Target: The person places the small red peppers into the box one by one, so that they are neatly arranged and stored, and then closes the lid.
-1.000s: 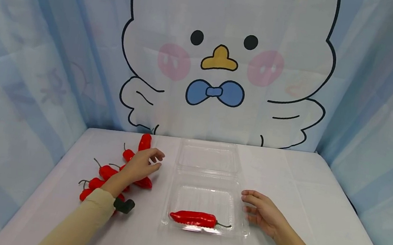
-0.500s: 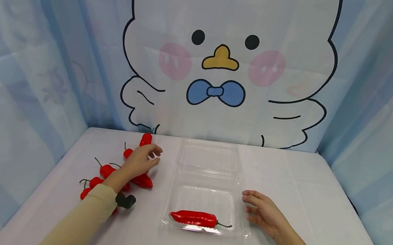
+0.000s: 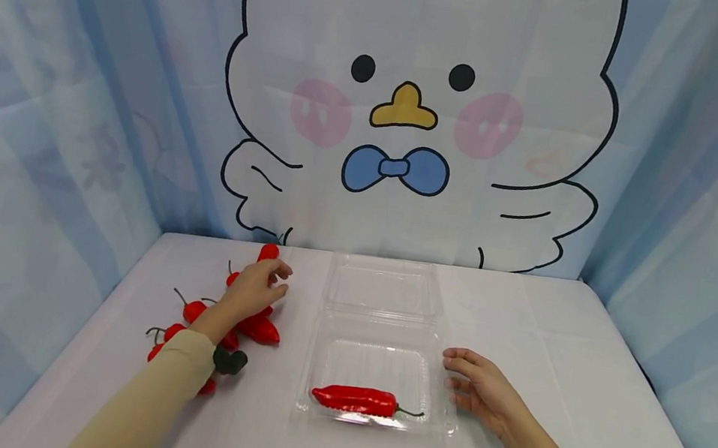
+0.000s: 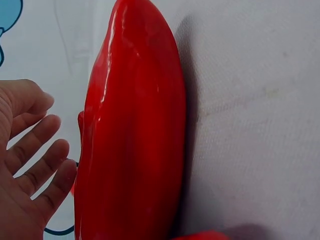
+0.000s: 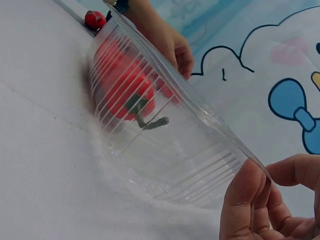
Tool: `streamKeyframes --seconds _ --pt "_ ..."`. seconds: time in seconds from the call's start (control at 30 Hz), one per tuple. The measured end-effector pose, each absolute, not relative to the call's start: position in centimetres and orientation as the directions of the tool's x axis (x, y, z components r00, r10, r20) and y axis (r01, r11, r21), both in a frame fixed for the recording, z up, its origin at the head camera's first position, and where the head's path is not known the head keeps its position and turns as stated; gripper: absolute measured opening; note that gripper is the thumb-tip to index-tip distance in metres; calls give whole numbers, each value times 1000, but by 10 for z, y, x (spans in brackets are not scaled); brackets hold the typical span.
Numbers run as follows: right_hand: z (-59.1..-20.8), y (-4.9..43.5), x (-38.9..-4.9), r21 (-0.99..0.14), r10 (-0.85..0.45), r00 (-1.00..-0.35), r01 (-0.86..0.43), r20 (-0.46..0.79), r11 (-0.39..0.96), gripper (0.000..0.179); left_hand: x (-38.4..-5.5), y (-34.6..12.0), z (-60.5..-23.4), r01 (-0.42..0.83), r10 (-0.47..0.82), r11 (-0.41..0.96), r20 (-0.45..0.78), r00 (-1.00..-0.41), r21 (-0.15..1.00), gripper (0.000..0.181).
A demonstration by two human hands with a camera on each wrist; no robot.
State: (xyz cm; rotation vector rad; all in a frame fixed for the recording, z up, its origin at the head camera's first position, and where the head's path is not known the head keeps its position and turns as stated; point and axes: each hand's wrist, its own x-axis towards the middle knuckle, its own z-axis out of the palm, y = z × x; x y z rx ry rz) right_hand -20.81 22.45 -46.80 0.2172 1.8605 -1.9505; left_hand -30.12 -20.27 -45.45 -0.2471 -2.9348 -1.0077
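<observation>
My left hand [image 3: 250,291] hangs over a loose group of red peppers on the left, fingers spread and loosely bent, with nothing between them. A large red pepper [image 4: 132,130] fills the middle of the left wrist view, beside the fingers. In front of me lies a clear plastic clamshell container [image 3: 375,362], its lid [image 3: 383,288] folded back away from me. One red pepper [image 3: 355,400] with a green stem lies crosswise at its near side. My right hand [image 3: 480,391] pinches the container's right rim between thumb and fingers, as the right wrist view shows.
Other red peppers [image 3: 194,310] lie scattered under and around the left forearm, one [image 3: 269,251] close to the table's back edge. The white-covered table [image 3: 584,375] is enclosed by a printed cloth curtain [image 3: 547,90] at the back and sides.
My left hand has drifted slightly left and back over the peppers. The right hand, the container and the pepper inside it stay as they were.
</observation>
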Motion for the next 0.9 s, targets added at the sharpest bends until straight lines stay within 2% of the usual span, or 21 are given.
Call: streamKeyframes --seconds 0.7,0.9 --pt "-466 225 -208 -920 -184 -903 392 -388 14 32 -316 -201 -455 86 28 868 125 -992 489 33" --pt "-468 225 -208 -919 -189 -902 395 -389 6 31 -315 -202 -456 33 -26 881 117 -993 472 39"
